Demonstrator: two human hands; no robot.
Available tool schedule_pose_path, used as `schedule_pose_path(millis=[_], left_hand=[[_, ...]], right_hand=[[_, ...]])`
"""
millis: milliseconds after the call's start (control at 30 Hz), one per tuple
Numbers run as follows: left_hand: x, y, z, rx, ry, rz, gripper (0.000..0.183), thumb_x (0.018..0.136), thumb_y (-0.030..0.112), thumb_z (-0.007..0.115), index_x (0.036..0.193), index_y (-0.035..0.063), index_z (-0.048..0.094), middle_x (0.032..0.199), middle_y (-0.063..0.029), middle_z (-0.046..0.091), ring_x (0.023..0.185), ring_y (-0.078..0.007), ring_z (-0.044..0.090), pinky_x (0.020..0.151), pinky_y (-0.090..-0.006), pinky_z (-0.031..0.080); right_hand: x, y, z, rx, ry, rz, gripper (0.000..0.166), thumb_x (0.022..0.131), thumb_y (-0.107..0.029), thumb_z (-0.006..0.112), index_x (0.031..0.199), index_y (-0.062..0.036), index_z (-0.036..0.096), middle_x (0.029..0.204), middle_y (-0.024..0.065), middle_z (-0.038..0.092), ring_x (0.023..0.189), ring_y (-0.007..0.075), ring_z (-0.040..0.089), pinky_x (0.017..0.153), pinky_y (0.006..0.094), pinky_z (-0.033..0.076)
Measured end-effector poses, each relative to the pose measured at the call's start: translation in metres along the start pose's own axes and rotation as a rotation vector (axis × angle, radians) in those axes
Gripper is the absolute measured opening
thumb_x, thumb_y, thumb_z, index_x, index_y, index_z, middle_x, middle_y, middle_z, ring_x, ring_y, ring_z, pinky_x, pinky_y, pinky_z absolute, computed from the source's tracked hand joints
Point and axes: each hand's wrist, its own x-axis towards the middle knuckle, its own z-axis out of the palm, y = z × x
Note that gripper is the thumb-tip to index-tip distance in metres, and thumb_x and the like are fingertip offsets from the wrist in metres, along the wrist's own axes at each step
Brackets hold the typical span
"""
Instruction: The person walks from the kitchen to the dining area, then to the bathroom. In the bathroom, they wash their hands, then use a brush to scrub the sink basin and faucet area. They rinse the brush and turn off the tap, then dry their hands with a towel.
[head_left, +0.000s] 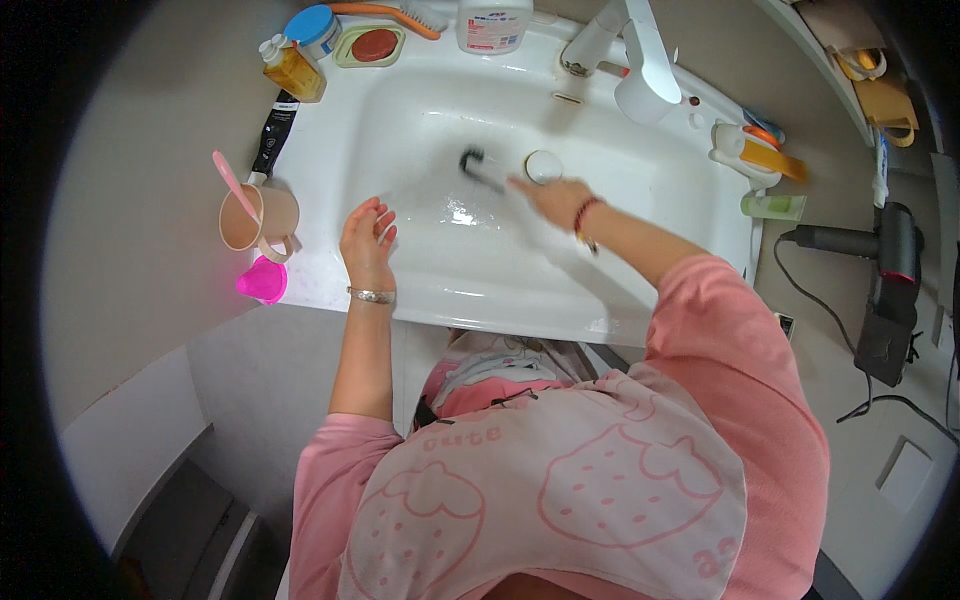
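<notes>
A small brush with dark bristles in a curved head (471, 157) is over the white washbasin (450, 300), blurred. My right hand (559, 202), a red bracelet at its wrist, grips the brush's handle, which is hard to make out. Just beyond that hand sits the round white drain plug (543, 166). At the basin's left side my left hand (367, 236) is raised, its fingers loosely curled with nothing in them; a silver bracelet is on that wrist. Wet patches shine on the basin floor between the hands.
A beige mug (281, 214) with a pink-handled item, a magenta cup (264, 280), a black tube (275, 135) and a pump bottle (296, 75) line the left rim. At the back are a soap dish (345, 54) and a white faucet (637, 67). A hair dryer (896, 240) is at right.
</notes>
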Motion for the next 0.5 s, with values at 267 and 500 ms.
schedule_pose_path(millis=[267,500], left_hand=[[0.0,0.008,-0.002,0.011,-0.028,0.037,0.022,0.087,0.015,0.05,0.105,0.005,0.056,0.096,-0.0042,0.059,0.089,-0.0137,0.056,0.076,-0.027,0.045],[-0.047,0.01,-0.045,0.041,0.036,0.238,0.02,0.087,0.013,0.047,0.103,0.0048,0.056,0.092,-0.0024,0.057,0.078,-0.0105,0.052,0.068,-0.0239,0.043]], right_hand=[[-0.01,-0.056,0.024,0.142,-0.031,-0.171,0.053,0.086,-0.01,0.036,0.135,-0.027,0.03,0.087,0.0201,0.061,0.075,0.0339,0.061,0.067,0.0452,0.048],[-0.042,-0.066,-0.015,0.167,0.283,-0.211,0.043,0.089,-0.023,0.045,0.13,-0.0331,0.039,0.077,0.0122,0.059,0.063,0.0308,0.058,0.057,0.0416,0.048]])
